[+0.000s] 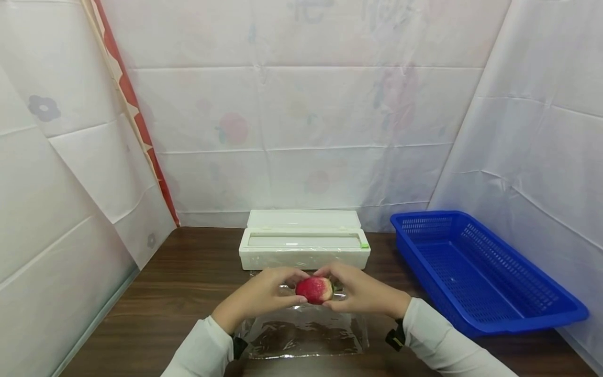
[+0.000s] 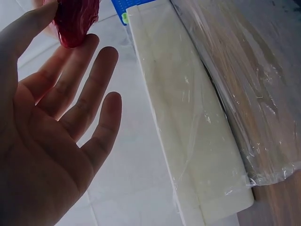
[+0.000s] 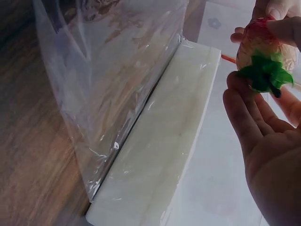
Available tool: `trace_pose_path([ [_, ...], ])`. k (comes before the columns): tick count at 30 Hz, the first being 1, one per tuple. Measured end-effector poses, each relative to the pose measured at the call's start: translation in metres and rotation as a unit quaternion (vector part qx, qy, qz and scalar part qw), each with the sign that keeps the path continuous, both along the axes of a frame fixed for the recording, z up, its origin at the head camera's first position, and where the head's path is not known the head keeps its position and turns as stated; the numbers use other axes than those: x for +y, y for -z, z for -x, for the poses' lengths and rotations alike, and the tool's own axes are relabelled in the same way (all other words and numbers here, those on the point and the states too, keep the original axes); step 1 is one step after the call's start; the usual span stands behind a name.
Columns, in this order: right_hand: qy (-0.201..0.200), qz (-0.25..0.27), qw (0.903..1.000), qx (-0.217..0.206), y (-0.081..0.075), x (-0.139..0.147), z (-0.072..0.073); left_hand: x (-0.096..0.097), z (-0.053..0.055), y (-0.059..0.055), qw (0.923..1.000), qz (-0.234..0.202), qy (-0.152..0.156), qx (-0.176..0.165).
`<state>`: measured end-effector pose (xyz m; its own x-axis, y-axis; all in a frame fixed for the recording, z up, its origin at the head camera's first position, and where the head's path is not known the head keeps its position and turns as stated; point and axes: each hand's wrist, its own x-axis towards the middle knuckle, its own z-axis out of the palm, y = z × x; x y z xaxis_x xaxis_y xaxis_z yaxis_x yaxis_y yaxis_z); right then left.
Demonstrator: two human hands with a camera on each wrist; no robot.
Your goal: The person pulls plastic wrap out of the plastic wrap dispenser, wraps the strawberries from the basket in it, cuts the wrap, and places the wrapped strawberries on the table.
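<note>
Both hands hold a large red strawberry point(image 1: 313, 290) up between them, above a sheet of clear plastic wrap point(image 1: 306, 332) on the table. My left hand point(image 1: 261, 294) pinches the tip end between thumb and fingers; its other fingers spread out in the left wrist view. On the other side, my right hand point(image 1: 367, 293) has thumb and fingertips at the paler end, where green leaves and a short stem point(image 3: 268, 75) show in the right wrist view. The wrap runs from a white wrap dispenser box point(image 1: 303, 259) just beyond the hands, its lid raised.
A blue plastic basket point(image 1: 476, 324) stands at the right of the dark wooden table point(image 1: 188, 283). White cloth walls point(image 1: 306, 115) enclose the back and both sides. A small green piece point(image 1: 365, 245) sits at the dispenser's right end.
</note>
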<state>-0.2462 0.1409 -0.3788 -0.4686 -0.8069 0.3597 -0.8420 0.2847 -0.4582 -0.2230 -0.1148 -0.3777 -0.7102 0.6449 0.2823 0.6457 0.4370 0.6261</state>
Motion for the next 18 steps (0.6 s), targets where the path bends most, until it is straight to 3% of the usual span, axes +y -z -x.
trace_pose_path([
  [8,-0.001,-0.038,0.9989,-0.029,0.006,0.001,-0.008,-0.002,-0.004,0.006,0.998,0.062,-0.002,0.012],
  [18,0.001,-0.084,0.9952,-0.051,0.014,-0.003,-0.014,-0.003,-0.01,0.01,0.9966,0.081,0.014,-0.007],
])
